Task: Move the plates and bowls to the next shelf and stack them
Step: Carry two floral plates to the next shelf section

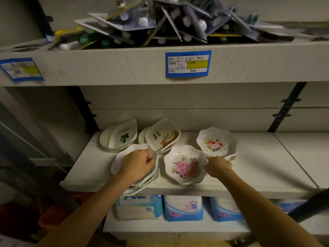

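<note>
- Leaf stack [122, 138]: at the back of the shelf [263, 166], just beyond the left hand's knuckles and apart from them; its top dish leans tilted.
- White stack [124, 155]: at the shelf's front edge, directly under the left fingers, its near rim hanging slightly over the edge.
- Left hand [138, 164]: lies in the top dish of the white stack, fingers curled tight round that dish's far right rim.
- Drawing stack [162, 138]: behind and to the right of the left fingertips, close to the white stack; top dish tilted.
- Pink dish [185, 166]: between the two hands, on one or two like dishes, its right rim at the right fingertips.
- Right hand [219, 166]: fingers curled down, tips at the pink dish's right rim; whether they pinch it I cannot tell, as the hand's back hides them.
- Rose stack [216, 143]: just beyond the right knuckles, near the pink dish.
- Label [188, 64]: on the upper shelf's edge, well above both hands.
- Packs [183, 208]: on the level below the wrists.
</note>
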A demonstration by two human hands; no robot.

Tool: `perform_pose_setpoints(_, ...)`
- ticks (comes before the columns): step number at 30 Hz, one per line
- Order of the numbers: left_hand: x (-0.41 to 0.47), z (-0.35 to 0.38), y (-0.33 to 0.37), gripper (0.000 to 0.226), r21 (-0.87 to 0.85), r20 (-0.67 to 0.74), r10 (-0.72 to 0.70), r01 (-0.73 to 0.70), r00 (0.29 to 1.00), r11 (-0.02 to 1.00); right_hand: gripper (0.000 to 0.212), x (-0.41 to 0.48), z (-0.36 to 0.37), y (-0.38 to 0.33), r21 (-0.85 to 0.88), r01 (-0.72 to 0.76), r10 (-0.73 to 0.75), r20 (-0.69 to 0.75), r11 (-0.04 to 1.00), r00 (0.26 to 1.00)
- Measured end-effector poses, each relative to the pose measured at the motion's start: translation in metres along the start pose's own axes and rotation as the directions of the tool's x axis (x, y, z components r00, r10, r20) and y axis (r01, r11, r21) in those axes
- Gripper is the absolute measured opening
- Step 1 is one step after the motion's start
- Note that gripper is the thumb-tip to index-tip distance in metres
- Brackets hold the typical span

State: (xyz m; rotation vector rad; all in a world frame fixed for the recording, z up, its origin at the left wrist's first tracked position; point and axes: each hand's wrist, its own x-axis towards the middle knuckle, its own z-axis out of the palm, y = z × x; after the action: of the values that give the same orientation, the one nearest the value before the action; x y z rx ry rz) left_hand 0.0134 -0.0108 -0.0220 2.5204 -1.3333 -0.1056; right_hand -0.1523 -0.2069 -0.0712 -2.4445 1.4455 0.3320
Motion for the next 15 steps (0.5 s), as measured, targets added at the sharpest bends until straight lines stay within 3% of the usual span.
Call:
perform_pose_setpoints(9, -0.008, 0.004, 0.014, 0.045, 0.017, 0.056, -0.087, 0.086, 0.995, 0.996, 0.024, 0.008, -0.014, 0.002, 0.036, 0.069, -0.072, 0.098, 0.997, 0.993)
perform_pose_setpoints(15, -0.007, 0.017, 0.035, 0.042, -0.016, 0.292, -0.143, 0.154, 0.946, 0.988, 0.028, 0.002, -0.045, 0.026, 0.1, 0.087, -0.082, -0.054, 0.991, 0.995)
